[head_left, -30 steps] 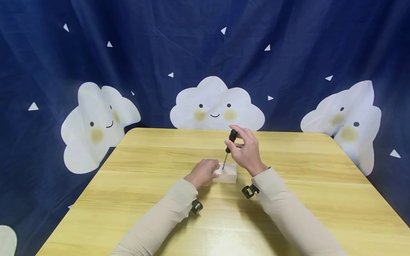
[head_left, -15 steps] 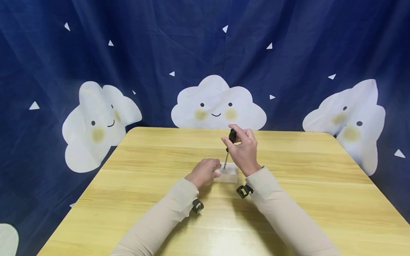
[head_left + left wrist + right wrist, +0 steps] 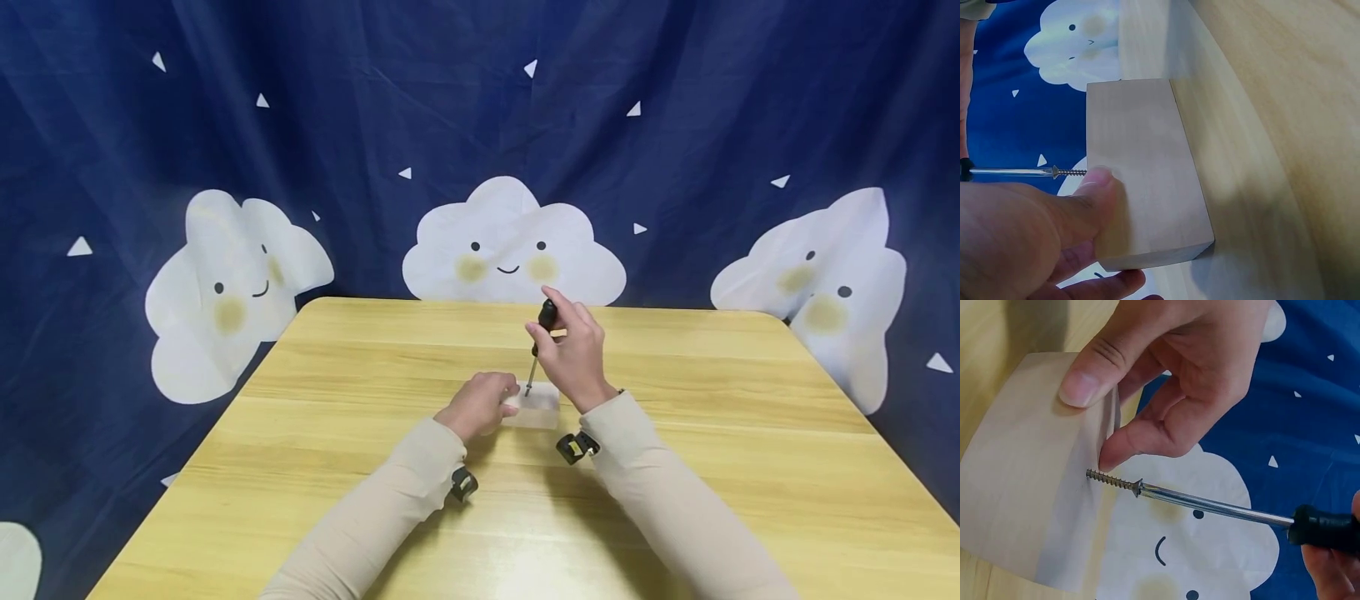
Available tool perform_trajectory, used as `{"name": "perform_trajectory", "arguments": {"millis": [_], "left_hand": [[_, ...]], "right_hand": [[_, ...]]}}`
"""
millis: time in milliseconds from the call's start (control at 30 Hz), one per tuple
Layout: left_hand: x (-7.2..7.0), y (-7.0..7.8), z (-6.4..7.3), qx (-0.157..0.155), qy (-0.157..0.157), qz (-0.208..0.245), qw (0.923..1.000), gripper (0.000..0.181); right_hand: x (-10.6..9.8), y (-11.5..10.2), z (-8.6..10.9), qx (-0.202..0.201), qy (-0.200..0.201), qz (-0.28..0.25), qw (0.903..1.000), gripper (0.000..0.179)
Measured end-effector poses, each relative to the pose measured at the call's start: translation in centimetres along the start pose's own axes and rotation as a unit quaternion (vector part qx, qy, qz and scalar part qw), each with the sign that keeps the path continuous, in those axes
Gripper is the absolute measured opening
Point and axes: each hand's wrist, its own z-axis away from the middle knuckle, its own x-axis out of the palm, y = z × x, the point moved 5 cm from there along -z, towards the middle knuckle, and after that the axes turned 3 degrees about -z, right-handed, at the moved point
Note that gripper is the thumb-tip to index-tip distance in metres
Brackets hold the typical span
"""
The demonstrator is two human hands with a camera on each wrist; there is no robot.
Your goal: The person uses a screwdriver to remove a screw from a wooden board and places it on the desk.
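Observation:
My left hand point(image 3: 477, 406) grips the end of a pale wooden block point(image 3: 1147, 156) on the table, its thumb pressed on the near side. A threaded screw point(image 3: 1112, 480) stands in the block's top face, with much of its thread showing above the wood. On its head sits the tip of a screwdriver point(image 3: 1216, 505), with a metal shaft and black handle, tilted slightly in the head view. My right hand point(image 3: 577, 354) holds that handle between thumb and fingers, above the block. In the right wrist view only bits of the right fingers show at the edge.
A light wood-grain table point(image 3: 337, 500) lies beneath both arms. Behind it hangs a dark blue curtain point(image 3: 360, 100) printed with white clouds and small triangles. Each wrist carries a small black camera, the right one point(image 3: 577, 447) hanging close to the tabletop.
The right thumb and fingers have shifted on the screwdriver handle, the thumb spreading away and coming back in. The left hand and the block stay almost where they were.

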Motion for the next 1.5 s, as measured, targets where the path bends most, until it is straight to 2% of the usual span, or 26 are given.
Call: {"name": "perform_trajectory", "arguments": {"millis": [133, 267, 367, 533, 667, 800, 900, 1000, 1100, 1200, 1333, 1500], "left_hand": [[0.1, 0.0, 0.0, -0.002, -0.003, 0.0, 1.0, 0.019], [0.0, -0.1, 0.0, -0.005, -0.004, 0.005, 1.0, 0.017], [-0.1, -0.1, 0.1, -0.002, 0.0, 0.006, 1.0, 0.017], [-0.1, 0.0, 0.2, 0.001, 0.001, 0.006, 1.0, 0.017], [0.0, 0.0, 0.2, -0.003, -0.002, 0.006, 1.0, 0.016], [0.0, -0.1, 0.1, -0.007, -0.005, 0.005, 1.0, 0.016], [0.1, -0.1, 0.1, -0.008, -0.006, 0.007, 0.9999, 0.017], [0.2, 0.0, 0.1, -0.011, -0.011, 0.01, 0.9998, 0.017], [0.3, 0.0, 0.1, -0.015, -0.014, 0.01, 0.9997, 0.017], [0.3, 0.0, 0.1, -0.014, -0.013, 0.008, 0.9998, 0.018], [0.3, 0.0, 0.0, -0.006, -0.007, -0.001, 1.0, 0.019], [0.2, 0.1, 0.0, -0.003, -0.004, -0.001, 1.0, 0.019]], "right_hand": [[-0.1, 0.2, 0.0, 0.003, -0.012, -0.036, 0.9993, 0.052], [0.1, 0.3, 0.0, 0.002, -0.047, -0.102, 0.9937, 0.049], [0.2, 0.3, -0.1, 0.012, -0.091, -0.148, 0.9847, 0.049], [-0.4, -1.3, -0.7, 0.034, -0.148, -0.204, 0.9671, 0.048], [-0.6, -1.9, -1.0, 0.043, -0.178, -0.21, 0.9603, 0.047], [-0.5, -1.3, -0.9, 0.043, -0.19, -0.216, 0.9566, 0.047], [-0.2, -0.2, -0.8, 0.041, -0.191, -0.19, 0.9622, 0.046], [0.1, 0.7, -0.7, 0.032, -0.186, -0.131, 0.9732, 0.043], [0.0, 0.9, -0.7, 0.017, -0.159, -0.074, 0.9843, 0.042], [-0.2, 0.9, -0.7, -0.003, -0.11, -0.017, 0.9938, 0.047], [-0.4, 0.6, -0.7, -0.023, -0.058, 0.035, 0.9974, 0.049], [-0.6, 0.3, -1.0, -0.023, -0.053, 0.038, 0.9976, 0.045]]}}
